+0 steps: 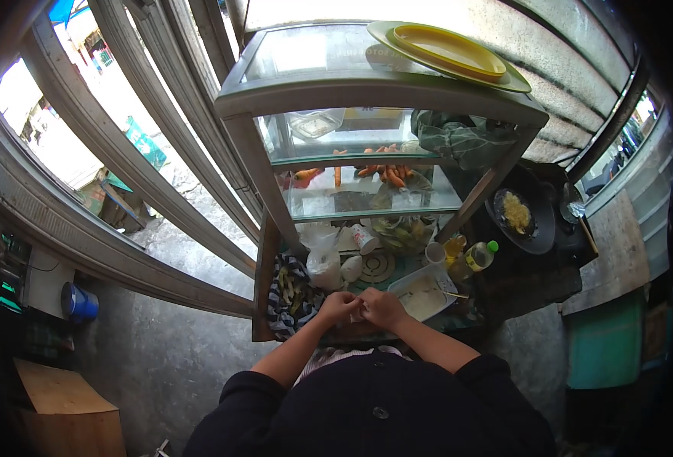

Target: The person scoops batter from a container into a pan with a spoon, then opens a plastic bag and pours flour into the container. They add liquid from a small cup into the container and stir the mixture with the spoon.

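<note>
My left hand (339,308) and my right hand (382,309) meet at the front edge of the stall counter, fingers closed together. Between them is something small that I cannot make out. Just right of my right hand sits a white rectangular tub (422,297) of pale batter, with a thin stick or handle over its rim. A white plastic bag (323,263) stands beyond my left hand. Close to it on the counter lies a white cup with red print (364,238). At the left, a striped cloth (283,301) lies with peels or leaves on it.
A glass display case (382,84) rises ahead, with orange fried pieces (390,174) on a shelf and yellow plates (451,53) on top. To the right, food fries in a dark wok (523,221); a green-capped oil bottle (475,260) stands nearer. A blue bucket (80,302) is at left.
</note>
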`<state>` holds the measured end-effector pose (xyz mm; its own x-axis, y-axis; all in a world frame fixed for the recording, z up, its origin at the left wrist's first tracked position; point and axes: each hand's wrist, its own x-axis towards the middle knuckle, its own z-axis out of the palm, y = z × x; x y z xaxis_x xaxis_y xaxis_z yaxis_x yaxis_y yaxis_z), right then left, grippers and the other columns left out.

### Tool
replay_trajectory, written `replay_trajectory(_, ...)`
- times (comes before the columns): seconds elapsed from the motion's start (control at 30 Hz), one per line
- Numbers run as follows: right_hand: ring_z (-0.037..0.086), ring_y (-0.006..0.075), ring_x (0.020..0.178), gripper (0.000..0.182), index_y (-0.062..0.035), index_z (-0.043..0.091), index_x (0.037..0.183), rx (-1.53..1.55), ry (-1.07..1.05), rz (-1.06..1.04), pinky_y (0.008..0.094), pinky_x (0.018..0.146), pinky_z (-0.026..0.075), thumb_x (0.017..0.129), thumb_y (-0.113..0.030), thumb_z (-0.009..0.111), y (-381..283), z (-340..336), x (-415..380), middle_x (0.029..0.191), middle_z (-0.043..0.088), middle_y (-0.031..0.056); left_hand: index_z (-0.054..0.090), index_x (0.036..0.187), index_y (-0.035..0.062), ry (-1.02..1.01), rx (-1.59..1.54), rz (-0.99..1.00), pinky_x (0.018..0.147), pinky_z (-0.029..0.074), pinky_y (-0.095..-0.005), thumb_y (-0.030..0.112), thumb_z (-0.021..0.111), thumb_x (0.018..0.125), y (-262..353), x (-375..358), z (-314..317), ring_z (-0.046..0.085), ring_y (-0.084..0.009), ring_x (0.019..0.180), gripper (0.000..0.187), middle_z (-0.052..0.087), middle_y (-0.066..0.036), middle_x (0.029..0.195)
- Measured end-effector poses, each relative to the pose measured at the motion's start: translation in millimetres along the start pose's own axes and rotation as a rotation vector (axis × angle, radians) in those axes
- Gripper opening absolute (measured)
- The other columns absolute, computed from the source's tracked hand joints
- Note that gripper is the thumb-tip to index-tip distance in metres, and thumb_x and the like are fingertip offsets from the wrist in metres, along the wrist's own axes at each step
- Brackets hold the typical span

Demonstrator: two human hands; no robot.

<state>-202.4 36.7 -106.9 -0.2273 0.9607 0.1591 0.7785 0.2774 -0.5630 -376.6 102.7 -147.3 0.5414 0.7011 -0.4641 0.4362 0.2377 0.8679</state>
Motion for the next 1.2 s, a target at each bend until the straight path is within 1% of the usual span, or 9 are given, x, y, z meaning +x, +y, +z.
replay_trajectory(0.2,0.066,0.0321,0.074,0.021,-0.0081,0.063,0.089,-0.17,-0.056,0.006,0.0434,0.062,0.053,0.074,-0.021,0.07,0,11,1,0.084,0.063,0.0108,0.068,0.095,0.0022,-0.003,0.123,0.06,0.058,0.051,-0.0303,0.027,0.055,0.09,-6,5,5,0.065,-0.016,0.063,0.029,0.068,-0.007,0.075)
replay_trajectory(0.27,0.066,0.0322,0.073,0.021,-0.0078,0.063,0.089,-0.118,0.002,-0.028,0.0435,0.062,0.053,0.074,-0.021,0.07,2,14,2,0.083,0.063,0.0112,0.068,0.102,0.0016,-0.052,0.103,0.068,0.064,0.053,-0.0342,0.031,0.054,0.089,-10,10,5,0.067,-0.0207,0.068,0.035,0.069,-0.013,0.083)
replay_trajectory(0.4,0.066,0.0323,0.074,0.022,-0.0068,0.064,0.09,0.018,0.069,-0.057,0.0437,0.064,0.053,0.074,-0.02,0.069,4,15,2,0.082,0.063,0.0116,0.067,0.103,0.0009,-0.073,0.036,0.131,0.061,0.053,-0.034,0.028,0.053,0.09,-19,16,2,0.066,-0.0196,0.065,0.033,0.068,-0.012,0.085)
replay_trajectory(0.5,0.065,0.0324,0.073,0.021,-0.0043,0.064,0.087,0.132,0.092,-0.04,0.043,0.063,0.052,0.073,-0.019,0.069,6,9,6,0.078,0.063,0.0128,0.066,0.104,0.0006,-0.141,-0.121,0.011,0.058,0.054,-0.033,0.025,0.051,0.091,-21,23,-3,0.065,-0.0186,0.064,0.031,0.066,-0.009,0.086)
replay_trajectory(0.6,0.064,0.0304,0.071,0.021,-0.0023,0.064,0.083,0.257,0.033,0.103,0.0396,0.062,0.05,0.072,-0.018,0.069,9,3,6,0.075,0.063,0.013,0.065,0.106,0.0009,-0.156,-0.184,-0.008,0.055,0.055,-0.0321,0.025,0.051,0.091,-22,23,-2,0.064,-0.0177,0.063,0.031,0.065,-0.007,0.086)
replay_trajectory(0.9,0.061,0.0173,0.063,0.021,-0.0015,0.061,0.078,0.4,0.236,0.327,0.0318,0.059,0.048,0.072,-0.019,0.071,5,18,-10,0.066,0.06,0.0084,0.065,0.107,0.0037,-0.118,-0.116,-0.036,0.063,0.051,-0.0303,0.029,0.053,0.092,-25,14,9,0.062,-0.0138,0.071,0.032,0.066,-0.005,0.087)
replay_trajectory(1.0,0.06,0.0115,0.066,0.016,-0.0014,0.06,0.079,0.575,0.299,0.52,0.0294,0.06,0.049,0.076,-0.014,0.07,9,24,-14,0.07,0.06,0.0031,0.064,0.106,0.0047,-0.107,-0.089,0.004,0.064,0.05,-0.0296,0.029,0.054,0.092,-33,15,8,0.061,-0.0129,0.072,0.03,0.065,-0.005,0.086)
replay_trajectory(1.07,0.058,0.0092,0.069,0.015,-0.0015,0.063,0.084,0.981,0.301,0.608,0.0268,0.065,0.05,0.074,-0.011,0.069,14,24,-12,0.076,0.061,0.0012,0.062,0.107,0.0051,-0.139,-0.282,-0.028,0.065,0.049,-0.0287,0.029,0.056,0.092,-39,10,4,0.06,-0.0126,0.071,0.028,0.063,-0.004,0.083)
replay_trajectory(1.2,0.061,0.0096,0.074,0.022,0.0007,0.066,0.095,0.996,0.199,0.574,0.0248,0.069,0.05,0.076,-0.007,0.07,15,15,-13,0.088,0.066,0.0049,0.06,0.108,0.0044,-0.104,-0.227,0.066,0.066,0.049,-0.0275,0.027,0.056,0.093,-42,-5,8,0.059,-0.0126,0.071,0.027,0.062,-0.003,0.083)
